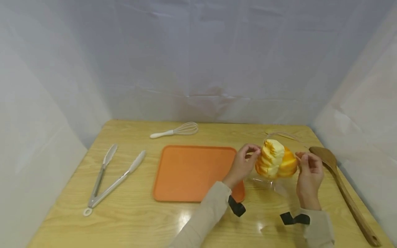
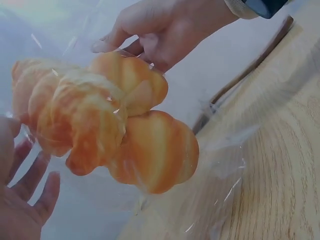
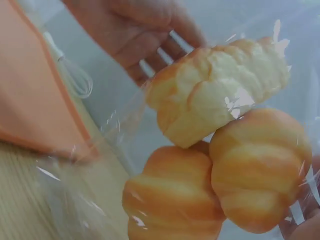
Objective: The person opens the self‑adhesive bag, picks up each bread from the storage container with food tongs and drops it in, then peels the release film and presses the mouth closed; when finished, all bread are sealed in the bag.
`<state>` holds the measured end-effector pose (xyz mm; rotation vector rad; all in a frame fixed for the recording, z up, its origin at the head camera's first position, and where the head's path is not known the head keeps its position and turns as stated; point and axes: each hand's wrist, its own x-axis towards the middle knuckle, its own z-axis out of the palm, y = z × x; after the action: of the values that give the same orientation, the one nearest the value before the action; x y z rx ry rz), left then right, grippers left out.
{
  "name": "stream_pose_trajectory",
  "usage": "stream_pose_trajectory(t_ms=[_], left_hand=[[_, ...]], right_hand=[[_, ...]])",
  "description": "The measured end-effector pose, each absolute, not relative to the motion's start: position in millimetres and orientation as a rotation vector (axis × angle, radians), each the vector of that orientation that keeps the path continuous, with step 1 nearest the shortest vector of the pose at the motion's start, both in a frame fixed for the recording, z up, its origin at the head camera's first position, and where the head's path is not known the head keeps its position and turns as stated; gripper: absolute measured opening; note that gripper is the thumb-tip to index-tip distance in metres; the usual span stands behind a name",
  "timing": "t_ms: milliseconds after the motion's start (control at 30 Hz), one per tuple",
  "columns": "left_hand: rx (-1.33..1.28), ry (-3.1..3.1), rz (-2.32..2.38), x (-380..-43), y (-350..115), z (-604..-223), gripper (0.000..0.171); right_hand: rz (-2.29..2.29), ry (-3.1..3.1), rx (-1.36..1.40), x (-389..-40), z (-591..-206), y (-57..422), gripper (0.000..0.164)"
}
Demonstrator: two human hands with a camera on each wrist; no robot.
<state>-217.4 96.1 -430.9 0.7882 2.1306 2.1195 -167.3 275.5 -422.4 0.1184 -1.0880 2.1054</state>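
A clear plastic bag (image 2: 220, 170) is held above the right part of the table, with bread inside. Through the film show a pale-topped, ridged loaf (image 3: 225, 85) and two golden rolls (image 3: 260, 170), (image 2: 155, 150). On the left side, my left hand (image 1: 243, 163) pinches the bag beside the loaf between thumb and forefinger; its other fingers are spread in the left wrist view. My right hand (image 1: 310, 175) pinches the opposite side near the rolls. The bag's lower film hangs loose beneath the bread.
An orange tray (image 1: 192, 175) lies mid-table, partly under my left forearm. Behind it is a white-handled whisk (image 1: 175, 131). Spread metal tongs (image 1: 105, 186) lie at left. A wooden spatula (image 1: 344, 189) runs along the right edge. White sheeting (image 1: 198, 62) surrounds the table.
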Motion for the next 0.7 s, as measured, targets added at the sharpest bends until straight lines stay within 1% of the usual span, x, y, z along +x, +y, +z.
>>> stream_pose_trajectory(t_ms=[200,267,367,467,567,633,700], left_hand=[[0.658,1.887,2.367,-217,104,-435,0.028],[0.607,1.827,2.450,-215,108,-438,0.028],[0.530,1.802,2.516,-212,112,-442,0.026],[0.484,1.810,2.569,-212,114,-443,0.024],[0.470,1.799,2.627,-212,114,-443,0.025],[0.489,1.778,2.653,-211,114,-443,0.026],[0.526,1.755,2.654,-210,114,-442,0.027]], right_hand=[[2.227,-1.023,0.152,-165,-424,276,0.007],[2.245,-1.088,0.210,-161,-431,278,0.011],[2.283,-1.251,0.389,-153,-445,284,0.025],[2.260,-1.560,0.539,-146,-458,292,0.049],[2.159,-1.905,0.592,-144,-467,298,0.071],[2.104,-2.045,0.594,-145,-470,299,0.078],[2.065,-2.115,0.564,-147,-470,298,0.074]])
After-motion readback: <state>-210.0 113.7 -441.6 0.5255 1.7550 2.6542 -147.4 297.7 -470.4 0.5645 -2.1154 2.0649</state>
